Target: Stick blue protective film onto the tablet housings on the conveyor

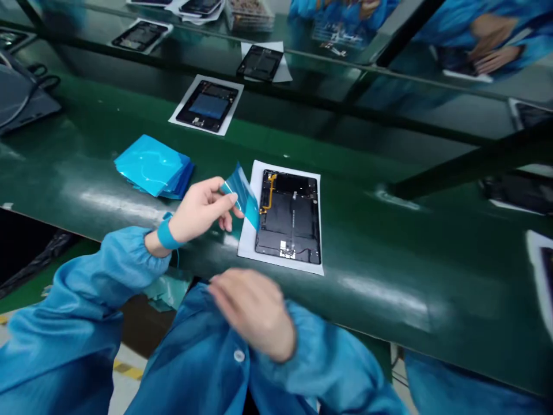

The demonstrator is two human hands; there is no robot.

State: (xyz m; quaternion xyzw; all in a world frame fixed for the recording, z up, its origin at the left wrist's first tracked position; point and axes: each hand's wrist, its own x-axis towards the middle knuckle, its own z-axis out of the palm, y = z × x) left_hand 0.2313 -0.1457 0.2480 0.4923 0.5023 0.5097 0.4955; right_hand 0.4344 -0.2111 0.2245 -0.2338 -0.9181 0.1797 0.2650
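My left hand (203,208) pinches a small blue film sheet (242,193) between thumb and fingers, holding it just left of an opened tablet back (290,218). That tablet lies on a white sheet (248,245) on the green belt. Lower down and close to my body, my right hand (254,311) is blurred by motion over my blue smock, and its fingers cannot be read. A blue strap circles my left wrist.
A stack of blue film sheets (152,166) lies on the green belt (389,248) to the left. Another tablet on white paper (208,105) sits farther back, with more units (260,62) beyond a rail. Another person's hands (492,49) work at the far right.
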